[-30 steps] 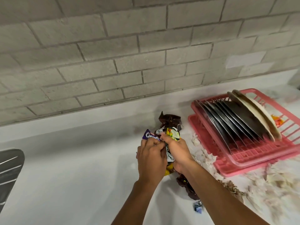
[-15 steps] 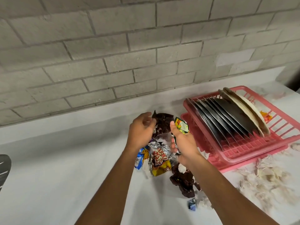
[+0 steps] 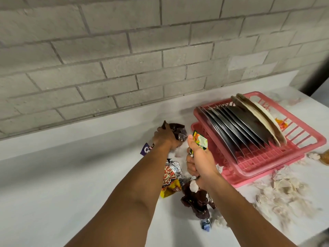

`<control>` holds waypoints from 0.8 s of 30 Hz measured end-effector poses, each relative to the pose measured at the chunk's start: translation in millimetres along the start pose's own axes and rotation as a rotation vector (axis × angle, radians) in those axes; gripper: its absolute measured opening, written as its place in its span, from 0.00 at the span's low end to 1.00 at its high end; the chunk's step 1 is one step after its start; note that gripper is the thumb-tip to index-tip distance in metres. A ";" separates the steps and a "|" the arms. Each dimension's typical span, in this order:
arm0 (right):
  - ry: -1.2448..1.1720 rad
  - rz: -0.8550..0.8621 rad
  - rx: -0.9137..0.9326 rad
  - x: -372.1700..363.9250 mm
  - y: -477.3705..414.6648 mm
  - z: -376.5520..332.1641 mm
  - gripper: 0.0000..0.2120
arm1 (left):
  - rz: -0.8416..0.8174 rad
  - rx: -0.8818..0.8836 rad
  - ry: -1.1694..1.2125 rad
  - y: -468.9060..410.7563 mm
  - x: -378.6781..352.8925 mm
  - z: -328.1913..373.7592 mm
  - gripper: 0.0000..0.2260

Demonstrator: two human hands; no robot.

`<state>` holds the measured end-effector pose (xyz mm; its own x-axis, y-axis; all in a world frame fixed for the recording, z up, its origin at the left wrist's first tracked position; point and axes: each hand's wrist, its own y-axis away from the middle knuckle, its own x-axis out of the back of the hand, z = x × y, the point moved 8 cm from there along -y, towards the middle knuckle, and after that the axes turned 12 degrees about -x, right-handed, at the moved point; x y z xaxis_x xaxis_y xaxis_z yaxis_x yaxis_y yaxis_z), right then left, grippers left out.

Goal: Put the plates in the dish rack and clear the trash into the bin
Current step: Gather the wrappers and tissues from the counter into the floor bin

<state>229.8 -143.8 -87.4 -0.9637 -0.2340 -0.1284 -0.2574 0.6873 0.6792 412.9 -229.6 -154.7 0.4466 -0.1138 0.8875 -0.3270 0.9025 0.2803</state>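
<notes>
The left hand (image 3: 164, 139) is curling its fingers round a brown wrapper (image 3: 179, 129) while the right hand (image 3: 199, 163) is clutching a green wrapper (image 3: 200, 142), just left of the rack (image 3: 263, 158).

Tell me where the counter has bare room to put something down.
Bare: the counter left of the wrapper pile, up to the wall. Crowded: that pile, and the paper scraps in front of the dish rack.
</notes>
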 end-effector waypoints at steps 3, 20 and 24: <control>0.009 0.000 -0.022 5.4 2.7 0.7 0.24 | 0.034 -0.015 0.116 -4.9 6.9 -1.3 0.46; 0.031 -0.082 0.035 19.2 56.5 -11.1 0.36 | 0.605 -0.030 0.813 130.6 112.0 -2.4 0.08; 0.138 -0.049 0.062 37.4 83.3 1.6 0.34 | 0.554 -0.049 0.858 205.6 78.4 22.7 0.03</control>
<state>172.2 -94.1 -36.8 -0.9320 -0.3580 -0.0568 -0.3120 0.7127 0.6283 361.8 -62.4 -19.1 0.6955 0.6427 0.3213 -0.6426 0.7564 -0.1222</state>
